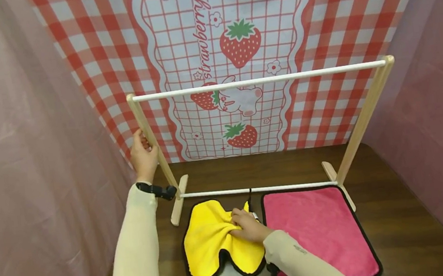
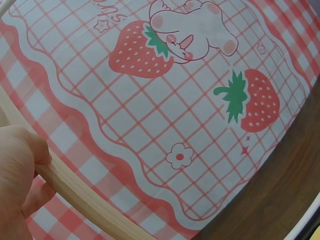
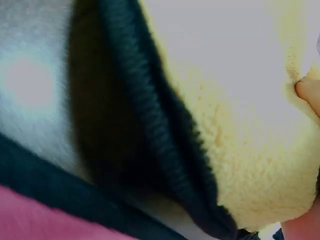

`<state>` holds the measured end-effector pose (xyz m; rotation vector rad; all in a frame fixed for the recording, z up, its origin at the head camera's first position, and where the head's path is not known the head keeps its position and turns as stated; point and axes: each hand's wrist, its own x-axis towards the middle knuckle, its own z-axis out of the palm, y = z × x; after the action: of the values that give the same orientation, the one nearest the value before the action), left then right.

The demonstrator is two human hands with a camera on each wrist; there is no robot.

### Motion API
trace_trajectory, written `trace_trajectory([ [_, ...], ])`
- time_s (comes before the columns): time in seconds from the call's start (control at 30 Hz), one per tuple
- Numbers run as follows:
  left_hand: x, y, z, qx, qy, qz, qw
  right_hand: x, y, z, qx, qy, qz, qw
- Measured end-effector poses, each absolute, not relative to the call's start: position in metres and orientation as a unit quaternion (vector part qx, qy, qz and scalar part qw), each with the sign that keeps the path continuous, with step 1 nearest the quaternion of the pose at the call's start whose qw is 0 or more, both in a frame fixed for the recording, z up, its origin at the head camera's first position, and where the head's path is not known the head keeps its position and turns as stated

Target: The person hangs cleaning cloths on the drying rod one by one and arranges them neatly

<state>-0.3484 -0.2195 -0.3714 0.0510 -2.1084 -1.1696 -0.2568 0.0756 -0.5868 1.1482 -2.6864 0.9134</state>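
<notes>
My left hand (image 1: 144,157) grips the left wooden post of a drying rack (image 1: 147,130); in the left wrist view its thumb and fingers wrap that post (image 2: 75,192). My right hand (image 1: 250,226) pinches the middle of a yellow towel (image 1: 202,222) with black edging, bunching it into folds. The towel lies in front of the rack's lower white bar, its near edge bent into a notch. In the right wrist view the yellow cloth (image 3: 240,150) fills much of the picture, with a fingertip pressed into it at the right.
A pink towel (image 1: 309,228) with black edging lies flat to the right, partly under my right forearm. The rack's upper white bar (image 1: 260,80) spans above the brown table (image 1: 392,196). A strawberry-print cloth (image 1: 239,45) hangs behind, with pink curtains (image 1: 30,155) at both sides.
</notes>
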Motion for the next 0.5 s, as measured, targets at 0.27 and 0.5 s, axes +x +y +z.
trace_trajectory([
  [0.27, -0.349, -0.218, -0.371, 0.02, -0.817, -0.451, 0.358, -0.26, 0.084, -0.554, 0.368, -0.868, 0.326, 0.064],
  [0.5, -0.348, -0.218, -0.37, 0.022, -0.817, -0.449, 0.36, -0.268, 0.088, -0.529, 0.384, -0.859, 0.322, 0.105],
])
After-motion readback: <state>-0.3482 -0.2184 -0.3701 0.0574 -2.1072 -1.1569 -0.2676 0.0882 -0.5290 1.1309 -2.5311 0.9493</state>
